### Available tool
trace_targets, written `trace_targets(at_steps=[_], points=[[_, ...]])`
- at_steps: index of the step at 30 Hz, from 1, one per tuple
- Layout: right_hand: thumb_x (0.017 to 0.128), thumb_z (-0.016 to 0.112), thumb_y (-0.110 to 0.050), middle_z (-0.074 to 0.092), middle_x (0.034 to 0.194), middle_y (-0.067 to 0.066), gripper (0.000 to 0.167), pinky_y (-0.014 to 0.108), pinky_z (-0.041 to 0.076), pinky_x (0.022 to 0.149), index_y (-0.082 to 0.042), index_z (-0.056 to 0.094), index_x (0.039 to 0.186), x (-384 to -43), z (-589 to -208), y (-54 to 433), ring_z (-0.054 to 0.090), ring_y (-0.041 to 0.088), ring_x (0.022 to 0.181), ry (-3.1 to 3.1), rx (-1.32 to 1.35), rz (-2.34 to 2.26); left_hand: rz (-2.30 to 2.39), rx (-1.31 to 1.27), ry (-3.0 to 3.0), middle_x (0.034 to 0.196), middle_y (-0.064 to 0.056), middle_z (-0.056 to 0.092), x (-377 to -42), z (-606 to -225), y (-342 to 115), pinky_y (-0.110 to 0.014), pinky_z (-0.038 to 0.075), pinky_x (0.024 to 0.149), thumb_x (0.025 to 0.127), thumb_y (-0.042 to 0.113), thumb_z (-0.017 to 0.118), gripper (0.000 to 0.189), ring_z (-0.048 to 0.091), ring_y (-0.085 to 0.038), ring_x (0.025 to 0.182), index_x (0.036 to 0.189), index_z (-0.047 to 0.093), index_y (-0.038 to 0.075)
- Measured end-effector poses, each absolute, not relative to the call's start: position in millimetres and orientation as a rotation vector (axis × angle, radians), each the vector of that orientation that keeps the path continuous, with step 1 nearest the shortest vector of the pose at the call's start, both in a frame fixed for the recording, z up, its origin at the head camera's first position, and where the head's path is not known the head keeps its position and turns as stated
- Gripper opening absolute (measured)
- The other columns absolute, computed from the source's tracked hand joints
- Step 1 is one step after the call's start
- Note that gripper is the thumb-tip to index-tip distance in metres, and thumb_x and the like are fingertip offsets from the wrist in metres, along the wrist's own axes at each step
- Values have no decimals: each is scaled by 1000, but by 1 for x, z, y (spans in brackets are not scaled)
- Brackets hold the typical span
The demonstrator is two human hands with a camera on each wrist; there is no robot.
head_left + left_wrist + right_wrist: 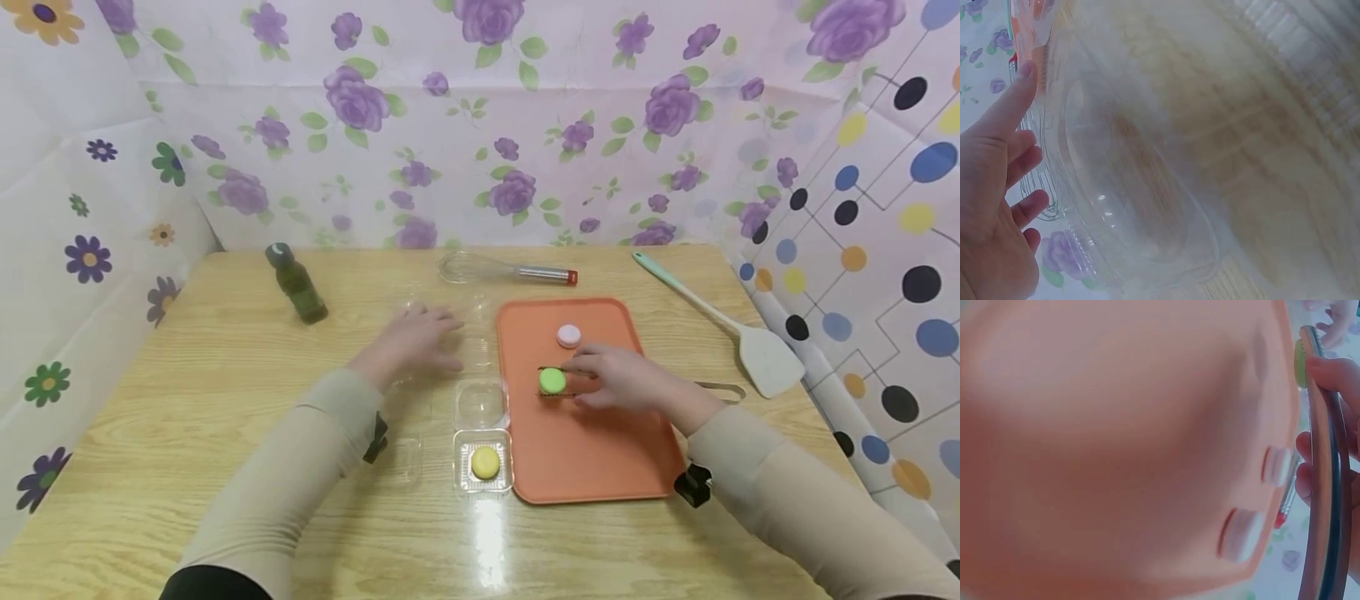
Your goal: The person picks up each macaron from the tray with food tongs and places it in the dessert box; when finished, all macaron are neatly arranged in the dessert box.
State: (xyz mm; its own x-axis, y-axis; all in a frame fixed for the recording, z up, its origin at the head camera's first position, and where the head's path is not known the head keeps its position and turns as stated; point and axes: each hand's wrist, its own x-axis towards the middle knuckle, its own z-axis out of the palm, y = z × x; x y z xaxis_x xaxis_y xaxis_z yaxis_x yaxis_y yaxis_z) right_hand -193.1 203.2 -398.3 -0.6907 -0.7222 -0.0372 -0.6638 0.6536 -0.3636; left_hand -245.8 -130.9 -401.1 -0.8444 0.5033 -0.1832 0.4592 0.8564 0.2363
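Observation:
My right hand (628, 380) holds metal tongs (1320, 462), which grip a green macaron (552, 381) above the orange tray (592, 458). A pale pink macaron (568, 336) lies on the tray behind the hand; the right wrist view shows a second pale macaron (1241, 535) there. To the left, my left hand (411, 343) reaches over clear plastic boxes with spread, relaxed fingers and grips nothing. Beside it in the left wrist view is a clear domed lid (1125, 175). In the nearest open clear box (459, 483) sits a yellow macaron (485, 462).
A whisk (517, 271) lies across the back of the wooden table. The dark green bottle (298, 287) is at the back left. Right of the tray rests a white spatula (767, 358) with a green handle end. Flowered sheeting (450, 183) borders the table's back.

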Motion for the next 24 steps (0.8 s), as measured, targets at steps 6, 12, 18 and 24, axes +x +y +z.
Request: trace_targets(at_steps=[6, 12, 18, 24], points=[[82, 72, -23, 54, 108, 6, 45, 32, 47, 68, -6, 61, 122, -210, -390, 186, 56, 21, 84, 2702, -1140, -520, 282, 718, 2793, 151, -11, 26, -245, -400, -130, -57, 5, 110, 79, 53, 67, 78, 16, -42, 136, 143, 39, 17], [84, 70, -25, 57, 102, 8, 44, 32, 43, 63, -8, 61, 123, -226, -385, 168, 52, 20, 78, 2720, -1090, -528, 283, 711, 2802, 150, -11, 28, -243, -399, -129, -58, 7, 110, 78, 53, 67, 79, 20, -40, 136, 143, 39, 16], [85, 68, -30, 57, 116, 7, 43, 38, 47, 78, -15, 61, 124, -242, -381, 145, 55, 22, 96, 2693, -1019, -530, 271, 693, 2810, 151, -11, 28, -241, -399, -129, -57, 8, 110, 78, 54, 67, 82, 19, -40, 136, 144, 37, 17], [85, 68, -29, 57, 120, 6, 40, 41, 46, 86, -18, 62, 123, -254, -384, 123, 53, 24, 107, 2672, -1058, -521, 264, 713, 2821, 150, -11, 29, -243, -401, -129, -58, 9, 109, 77, 54, 68, 80, 22, -39, 135, 143, 39, 17]])
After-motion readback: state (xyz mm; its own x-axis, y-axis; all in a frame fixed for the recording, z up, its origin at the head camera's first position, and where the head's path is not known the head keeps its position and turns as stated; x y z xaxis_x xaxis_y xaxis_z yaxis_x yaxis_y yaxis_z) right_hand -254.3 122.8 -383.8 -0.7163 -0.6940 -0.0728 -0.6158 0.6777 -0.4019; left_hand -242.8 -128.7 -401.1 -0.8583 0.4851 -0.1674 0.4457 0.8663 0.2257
